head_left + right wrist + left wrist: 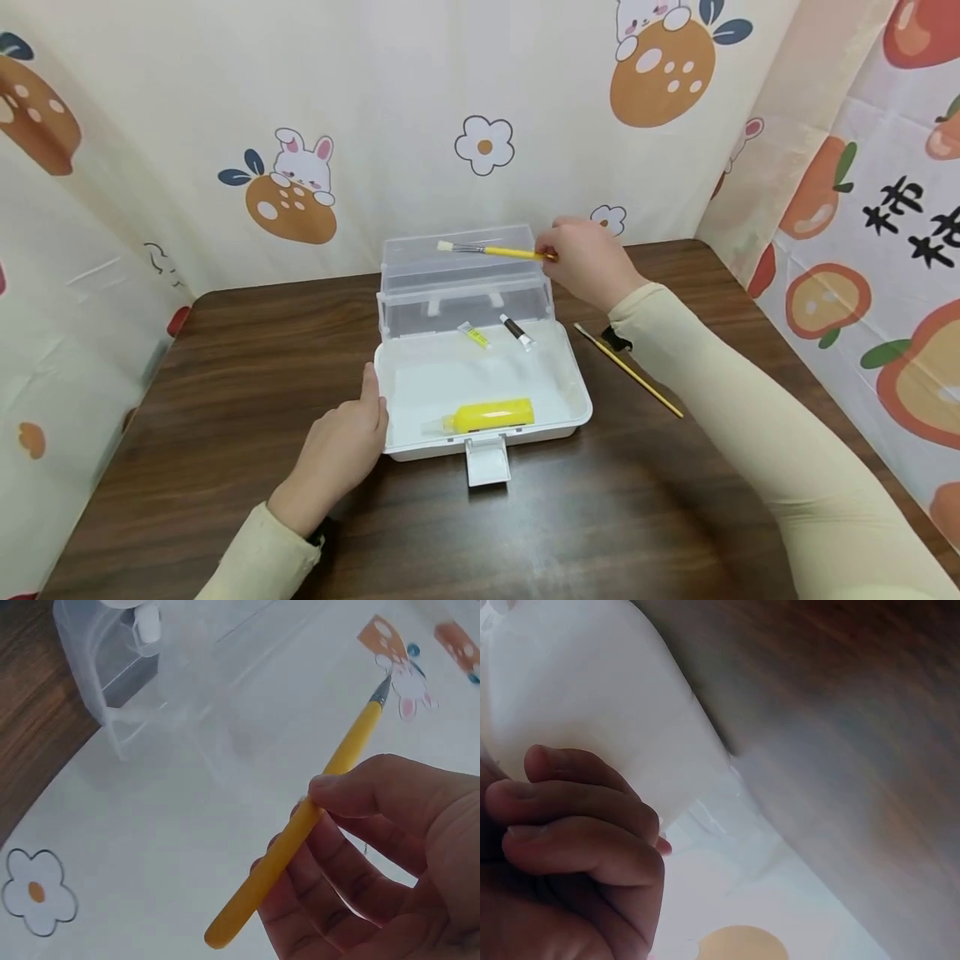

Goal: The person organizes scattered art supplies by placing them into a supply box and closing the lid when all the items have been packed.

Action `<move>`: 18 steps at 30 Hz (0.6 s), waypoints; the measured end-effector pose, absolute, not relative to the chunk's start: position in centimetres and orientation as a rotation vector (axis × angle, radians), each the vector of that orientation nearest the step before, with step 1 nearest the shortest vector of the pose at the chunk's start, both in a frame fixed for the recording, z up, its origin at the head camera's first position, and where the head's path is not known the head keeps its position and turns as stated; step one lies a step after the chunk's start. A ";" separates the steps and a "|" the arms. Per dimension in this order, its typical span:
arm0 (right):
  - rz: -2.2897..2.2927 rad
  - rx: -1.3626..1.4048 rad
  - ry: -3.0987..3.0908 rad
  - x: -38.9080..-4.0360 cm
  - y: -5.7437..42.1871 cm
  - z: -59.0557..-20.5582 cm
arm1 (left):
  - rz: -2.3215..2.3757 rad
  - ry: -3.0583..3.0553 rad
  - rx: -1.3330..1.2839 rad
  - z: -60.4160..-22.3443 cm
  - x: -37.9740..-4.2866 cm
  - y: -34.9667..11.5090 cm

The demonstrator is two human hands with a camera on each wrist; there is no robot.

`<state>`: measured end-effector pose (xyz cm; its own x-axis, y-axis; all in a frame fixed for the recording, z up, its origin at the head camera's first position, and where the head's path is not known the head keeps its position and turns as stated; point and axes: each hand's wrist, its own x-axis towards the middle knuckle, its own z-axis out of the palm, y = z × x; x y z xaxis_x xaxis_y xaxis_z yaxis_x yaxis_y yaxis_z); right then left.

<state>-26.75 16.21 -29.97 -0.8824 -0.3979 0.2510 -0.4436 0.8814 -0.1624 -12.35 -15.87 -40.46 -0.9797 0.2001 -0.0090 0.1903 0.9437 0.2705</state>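
Note:
In the head view my right hand pinches a flat paintbrush near the end of its yellow handle, bristles pointing left. It is held up in front of the raised clear lid of a white plastic box. The right wrist view shows the thumb and fingers around the yellow handle. My left hand holds the box's left rim, index finger stretched along the side; its other fingers are curled. Inside the box lie a yellow paint bottle, a small yellow tube and a dark-labelled tube.
A second thin yellow paintbrush lies on the dark wooden table, right of the box. The box's white latch hangs down at the front. A patterned curtain closes off the back and sides.

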 end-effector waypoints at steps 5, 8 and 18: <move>0.220 0.777 -2.832 -27.5 14.0 -30.0 | 0.393 3.085 0.292 -40.4 -12.3 -15.8; 0.178 0.823 -2.814 -27.9 12.9 -30.3 | 0.385 3.094 0.294 -40.5 -12.2 -15.9; 0.064 0.877 -2.769 -28.0 10.1 -30.9 | 0.363 3.100 0.304 -40.4 -12.0 -16.1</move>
<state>-28.04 10.07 -30.88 -0.7923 -0.5623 0.2367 -0.5727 0.8192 0.0293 -12.05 -16.06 -40.41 -0.9812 0.1922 0.0172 0.1909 0.9544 0.2296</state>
